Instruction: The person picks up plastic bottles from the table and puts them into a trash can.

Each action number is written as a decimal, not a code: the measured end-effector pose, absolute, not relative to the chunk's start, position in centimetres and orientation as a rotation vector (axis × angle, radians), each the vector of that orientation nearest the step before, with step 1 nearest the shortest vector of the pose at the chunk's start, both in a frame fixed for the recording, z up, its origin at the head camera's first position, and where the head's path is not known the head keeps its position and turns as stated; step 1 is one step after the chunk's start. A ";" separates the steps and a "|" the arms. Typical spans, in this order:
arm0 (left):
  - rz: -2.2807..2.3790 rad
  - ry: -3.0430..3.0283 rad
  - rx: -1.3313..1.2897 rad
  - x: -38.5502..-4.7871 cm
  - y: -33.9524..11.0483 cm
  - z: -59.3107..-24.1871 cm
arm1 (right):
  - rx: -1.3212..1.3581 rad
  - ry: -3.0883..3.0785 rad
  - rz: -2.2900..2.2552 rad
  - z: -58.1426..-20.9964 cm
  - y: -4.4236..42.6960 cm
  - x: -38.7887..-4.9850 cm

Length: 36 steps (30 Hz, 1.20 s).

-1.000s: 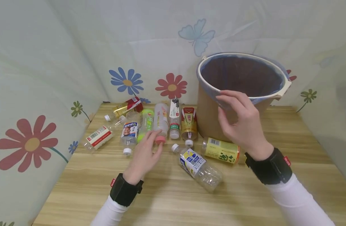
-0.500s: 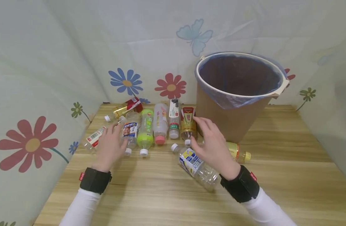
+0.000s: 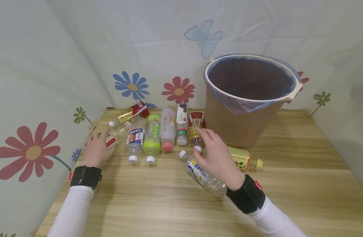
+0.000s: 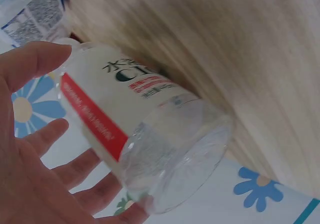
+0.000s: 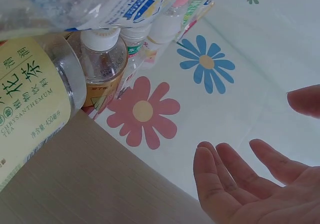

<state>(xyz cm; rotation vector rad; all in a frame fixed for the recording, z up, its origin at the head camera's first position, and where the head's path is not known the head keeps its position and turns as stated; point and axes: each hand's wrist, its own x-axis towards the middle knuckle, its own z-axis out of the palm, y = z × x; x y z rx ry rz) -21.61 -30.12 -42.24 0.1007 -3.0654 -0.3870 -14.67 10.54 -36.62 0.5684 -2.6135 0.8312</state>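
My left hand [image 3: 95, 149] is at the clear plastic bottle [image 3: 111, 141] with the cream and red label, at the table's left. In the left wrist view, thumb and spread fingers lie around this bottle [image 4: 120, 93] without curling closed. My right hand [image 3: 218, 161] hovers over a clear bottle [image 3: 196, 171] with a blue, white and yellow label and partly covers it. Its fingers are relaxed and hold nothing. Just beyond the fingertips lies a gold and red bottle [image 3: 196, 126]. The yellow chrysanthemum tea bottle [image 3: 240, 158] is partly behind the right hand.
A tall brown bin [image 3: 231, 128] with a blue liner stands at the back right. Along the back lie a green bottle [image 3: 152, 135], a pink-capped bottle [image 3: 168, 126], a striped-label bottle [image 3: 182, 123], a blue-labelled bottle [image 3: 136, 136] and a red-gold bottle [image 3: 134, 113].
My left hand has moved left from the pink-capped bottle to the cream and red labelled one. The right hand has come down and left from the bin's rim to above the bottles.
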 end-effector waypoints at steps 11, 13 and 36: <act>-0.334 -3.121 0.119 -22.8 -31.0 -43.9 | 0.568 -2.641 0.812 -36.3 10.7 -14.5; -0.330 -3.117 0.105 -22.8 -31.2 -44.0 | 0.570 -2.642 0.804 -36.4 10.7 -14.5; -0.441 -2.931 0.020 -20.0 -26.7 -40.0 | 0.535 -2.656 0.936 -37.0 12.0 -14.8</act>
